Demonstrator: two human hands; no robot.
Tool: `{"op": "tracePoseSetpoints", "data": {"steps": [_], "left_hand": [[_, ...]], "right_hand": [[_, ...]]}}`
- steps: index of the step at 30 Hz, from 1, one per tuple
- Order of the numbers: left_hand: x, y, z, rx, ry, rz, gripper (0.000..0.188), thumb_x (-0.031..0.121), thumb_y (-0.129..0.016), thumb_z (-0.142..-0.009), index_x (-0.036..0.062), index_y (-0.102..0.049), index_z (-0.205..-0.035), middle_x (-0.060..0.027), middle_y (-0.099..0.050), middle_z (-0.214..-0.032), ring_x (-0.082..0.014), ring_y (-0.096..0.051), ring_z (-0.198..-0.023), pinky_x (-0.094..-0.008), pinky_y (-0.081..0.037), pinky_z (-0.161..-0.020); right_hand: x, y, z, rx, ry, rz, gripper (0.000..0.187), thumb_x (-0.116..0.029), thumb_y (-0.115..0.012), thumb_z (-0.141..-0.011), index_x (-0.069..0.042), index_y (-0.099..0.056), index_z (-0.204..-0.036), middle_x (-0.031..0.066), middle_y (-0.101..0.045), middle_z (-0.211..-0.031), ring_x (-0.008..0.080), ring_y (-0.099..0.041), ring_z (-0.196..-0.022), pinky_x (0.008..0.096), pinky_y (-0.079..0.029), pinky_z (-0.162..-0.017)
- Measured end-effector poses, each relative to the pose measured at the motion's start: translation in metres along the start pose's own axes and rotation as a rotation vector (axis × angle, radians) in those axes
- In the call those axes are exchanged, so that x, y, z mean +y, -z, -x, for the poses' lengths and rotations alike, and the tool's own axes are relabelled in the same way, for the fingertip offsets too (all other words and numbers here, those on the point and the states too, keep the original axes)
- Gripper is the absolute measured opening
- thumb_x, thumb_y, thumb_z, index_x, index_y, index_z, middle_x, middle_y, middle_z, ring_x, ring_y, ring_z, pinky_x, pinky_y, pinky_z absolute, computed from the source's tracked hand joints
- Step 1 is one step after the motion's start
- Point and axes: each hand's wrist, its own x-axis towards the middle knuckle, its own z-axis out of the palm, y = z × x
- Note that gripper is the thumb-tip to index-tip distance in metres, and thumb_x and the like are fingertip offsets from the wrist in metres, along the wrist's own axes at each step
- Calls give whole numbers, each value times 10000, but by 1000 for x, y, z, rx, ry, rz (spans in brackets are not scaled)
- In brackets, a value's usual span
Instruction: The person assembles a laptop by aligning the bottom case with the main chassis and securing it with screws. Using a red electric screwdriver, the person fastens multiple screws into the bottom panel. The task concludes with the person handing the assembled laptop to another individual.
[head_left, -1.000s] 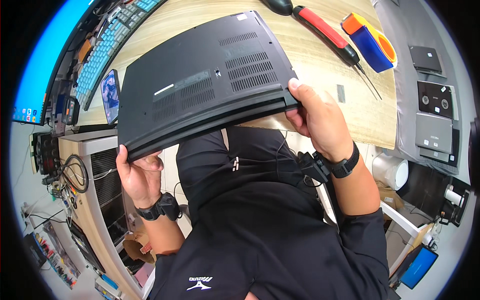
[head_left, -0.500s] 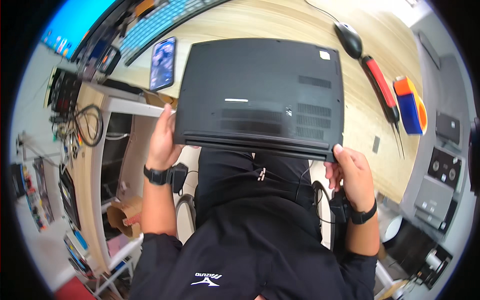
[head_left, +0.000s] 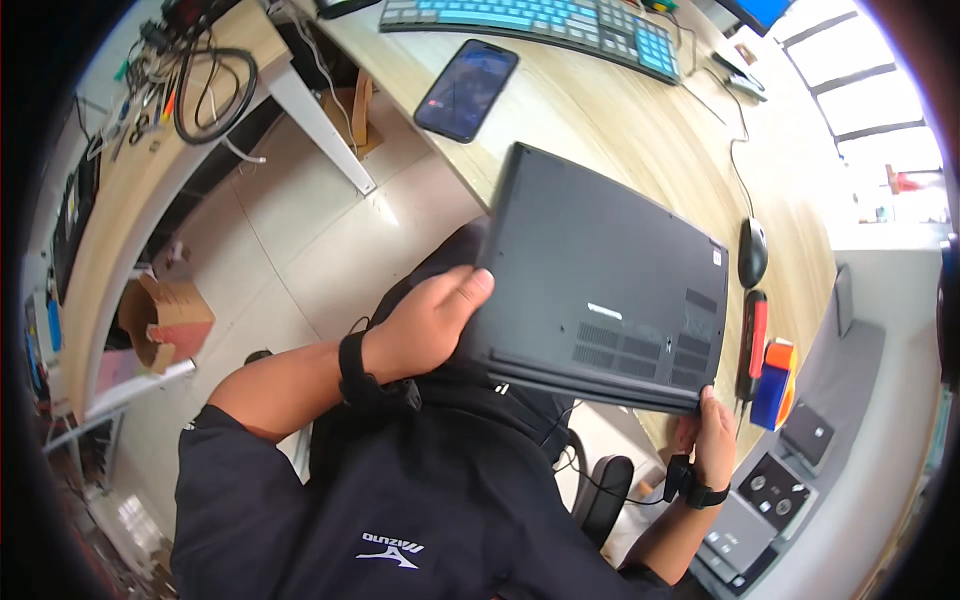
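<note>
A closed black laptop (head_left: 610, 260) is held bottom side up between my hands, its vent grilles and small labels facing me. My left hand (head_left: 425, 318) grips its left edge, thumb on top and fingers hidden underneath. At the near right corner, my right hand (head_left: 712, 435) pinches the edge with the thumb above. The hinge side is toward my body, over my lap, and the far part lies over the table (head_left: 640, 130). Whether the far edge touches the tabletop, I cannot tell.
Beyond the laptop are a phone (head_left: 467, 90) and a blue-grey keyboard (head_left: 540, 22). To the right lie a black mouse (head_left: 752, 252), a red-and-black tool (head_left: 755, 335) and an orange-and-blue roll-shaped item (head_left: 772, 385). A side bench (head_left: 200, 150) holds cables; an open cardboard box (head_left: 180, 315) sits below.
My view has swung to the left. The laptop, still in both hands, now sits tilted in the picture, its left edge nearer me, and my left arm reaches further across.
</note>
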Motion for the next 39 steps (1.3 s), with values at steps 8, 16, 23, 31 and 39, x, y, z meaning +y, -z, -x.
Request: {"op": "tracePoseSetpoints", "data": {"steps": [8,16,23,31,39], "left_hand": [[-16,10,-40,-230,122,293,574,477,-460,-1077,-19,-692,-909,-38,-674,-786,-103,-624,-684,-262,-504,-650],[-38,7,-60,-245,-55,323,641,524,-454,-1064,-38,-714,-898,-93,-670,-682,-164,-642,-600,-300,-515,-607],[-31,28,-83,-519,154,363,765,602,-399,-1043,-92,-714,-981,-168,-711,-783,-236,-684,-610,-313,-557,-550],[-26,28,-89,-530,51,347,771,616,-376,-1058,-76,-715,-1032,-141,-688,-829,-198,-658,-822,-337,-519,-785],[-16,40,-87,-588,155,262,781,640,-379,-1044,-50,-735,-965,-107,-691,-780,-175,-673,-697,-307,-525,-590]], "right_hand": [[2,14,-8,-28,5,114,522,-393,-481,-1067,-35,-634,-721,76,-625,-564,147,-547,-415,279,-412,-409],[-10,25,-18,-100,-130,248,482,-350,-468,-1029,4,-657,-762,127,-666,-604,191,-593,-467,301,-425,-457],[-31,25,-24,-246,-253,300,509,-366,-412,-1014,15,-664,-788,161,-708,-676,207,-639,-551,309,-473,-543],[-62,24,-38,-405,-418,485,535,-315,-323,-985,41,-702,-857,169,-762,-830,216,-675,-707,315,-525,-690],[-151,12,-61,-128,21,951,447,-368,-608,-1016,45,-709,-877,77,-693,-712,160,-665,-653,277,-515,-619]]}}
